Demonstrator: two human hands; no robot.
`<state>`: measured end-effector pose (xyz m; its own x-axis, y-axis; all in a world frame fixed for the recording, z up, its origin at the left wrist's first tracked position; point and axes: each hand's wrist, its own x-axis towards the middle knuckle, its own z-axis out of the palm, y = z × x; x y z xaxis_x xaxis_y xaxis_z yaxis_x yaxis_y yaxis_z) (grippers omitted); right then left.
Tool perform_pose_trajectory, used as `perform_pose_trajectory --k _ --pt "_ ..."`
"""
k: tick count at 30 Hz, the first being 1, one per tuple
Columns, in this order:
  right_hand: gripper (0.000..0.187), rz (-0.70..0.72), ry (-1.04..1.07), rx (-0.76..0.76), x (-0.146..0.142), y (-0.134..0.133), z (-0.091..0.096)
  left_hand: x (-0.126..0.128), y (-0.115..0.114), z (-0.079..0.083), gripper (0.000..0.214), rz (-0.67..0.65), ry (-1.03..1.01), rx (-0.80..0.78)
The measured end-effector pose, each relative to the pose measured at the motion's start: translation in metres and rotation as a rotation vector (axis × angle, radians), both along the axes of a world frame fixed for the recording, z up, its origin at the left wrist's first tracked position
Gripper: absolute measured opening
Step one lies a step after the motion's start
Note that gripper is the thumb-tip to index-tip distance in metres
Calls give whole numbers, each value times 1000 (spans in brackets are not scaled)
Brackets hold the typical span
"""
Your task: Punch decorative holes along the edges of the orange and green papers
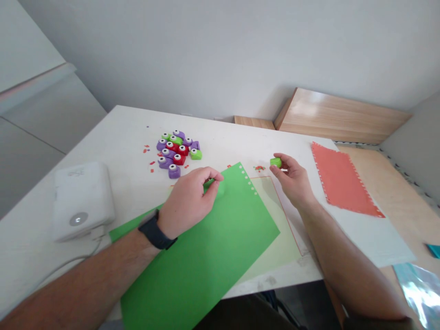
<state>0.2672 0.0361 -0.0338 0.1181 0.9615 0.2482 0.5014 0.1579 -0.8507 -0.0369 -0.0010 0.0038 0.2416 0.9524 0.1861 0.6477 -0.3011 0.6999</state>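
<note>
My left hand [190,199], with a dark band on the wrist, pinches the far edge of a green sheet of paper [202,256]. Star-shaped holes run along the short edge at the sheet's far right corner. Thumb and fingers of my right hand [292,176] hold a small green craft punch [275,162] above the table, apart from the paper. Several purple, red and green craft punches [178,159] with white, star-marked tops stand in a cluster beyond my left hand. A pale yellow sheet [271,247] lies partly under the green one.
Small red and green paper cutouts [259,168] lie near my right hand, with others left of the punches. An orange sheet with a punched border [347,178] rests at the right. On the left stands a white box-shaped device [84,197] with a cable. A wooden panel [340,114] leans behind the white table [134,123].
</note>
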Motion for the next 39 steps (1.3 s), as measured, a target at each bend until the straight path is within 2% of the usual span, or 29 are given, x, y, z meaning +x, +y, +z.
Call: perform_pose_trajectory --k 6,10,15,17,21,23,25,26,29,30,32,34,39 --pt "56 -79 -105 -79 11 8 -12 -1 0 -2 17 -14 7 -15" --pt "47 -108 -280 -120 17 12 -13 -1 0 -5 17 -20 4 -7" --pt "43 -90 -521 -67 23 18 -14 1 0 -10 16 -26 -24 8" --pt "44 -109 -532 -53 23 19 -17 1 0 -12 16 -29 -37 22" --pt "50 -241 -456 41 13 19 -15 1 0 -14 16 -39 -57 39" --pt "47 -199 -433 105 0 17 -6 1 0 -15 16 -41 -49 40" --pt "41 -72 -468 158 -20 13 8 1 1 -17 17 -48 -36 37" --pt "38 2 -505 188 -33 10 16 1 1 -17 17 -52 -30 36" --pt "34 79 -691 344 -74 4 43 1 2 -19 17 -56 -18 35" --pt "34 148 -699 348 -88 4 50 1 2 -19 17 -57 -14 36" --pt "32 301 -672 300 -115 10 62 1 2 -20 17 -61 -7 39" --pt "32 385 -688 261 -140 23 67 1 2 -20 16 -64 -1 41" --pt "40 548 -789 48 -185 66 58 2 3 -24 18 -70 8 33"
